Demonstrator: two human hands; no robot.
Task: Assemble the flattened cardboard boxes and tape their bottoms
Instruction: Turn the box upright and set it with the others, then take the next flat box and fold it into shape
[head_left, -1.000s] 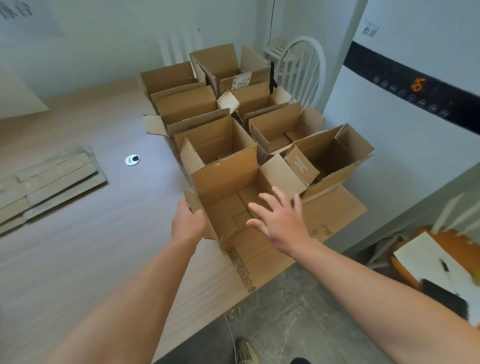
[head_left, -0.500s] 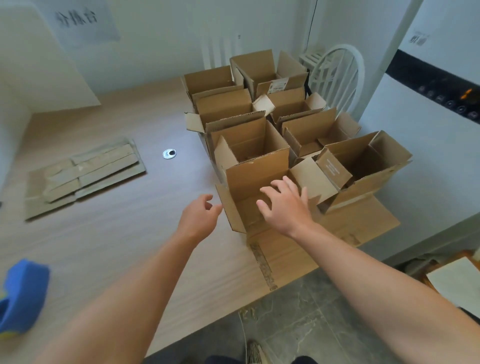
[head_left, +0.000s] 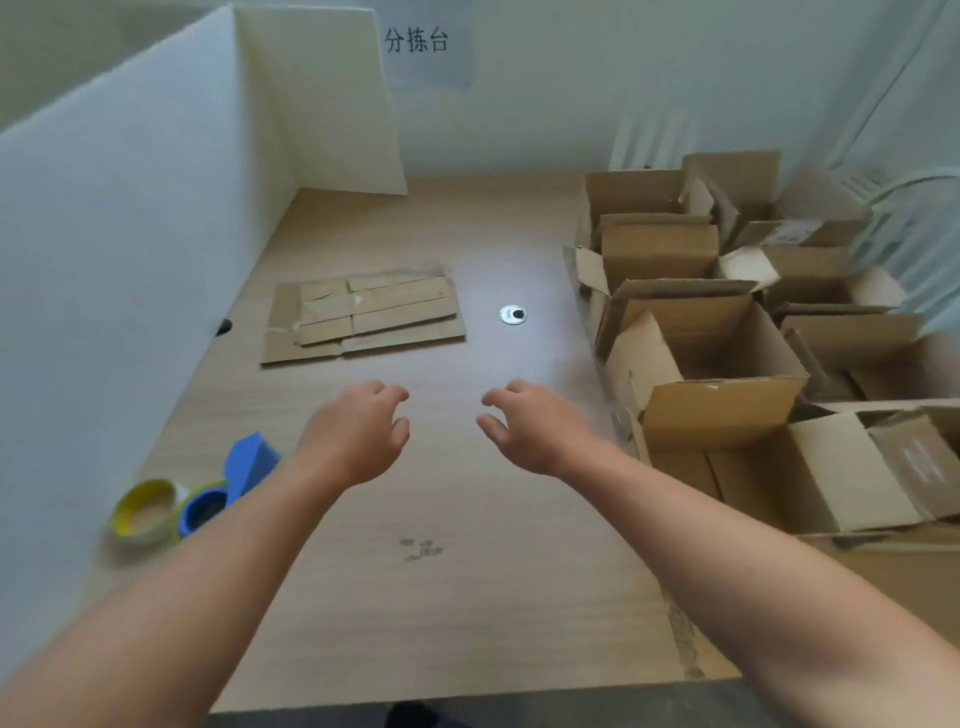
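The flat cardboard stack (head_left: 363, 314) lies ahead on the worktop (head_left: 467, 597), long side crosswise, nearer the left hand (head_left: 358, 431) than the right hand (head_left: 530, 431), both empty, fingers loosely curled.

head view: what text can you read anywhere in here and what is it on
"分拣台": on the paper sign on the wall.
Label on the far box: too blurred to read.
Pale print on the near flap: too blurred to read.
Dark marks on the table: not readable.
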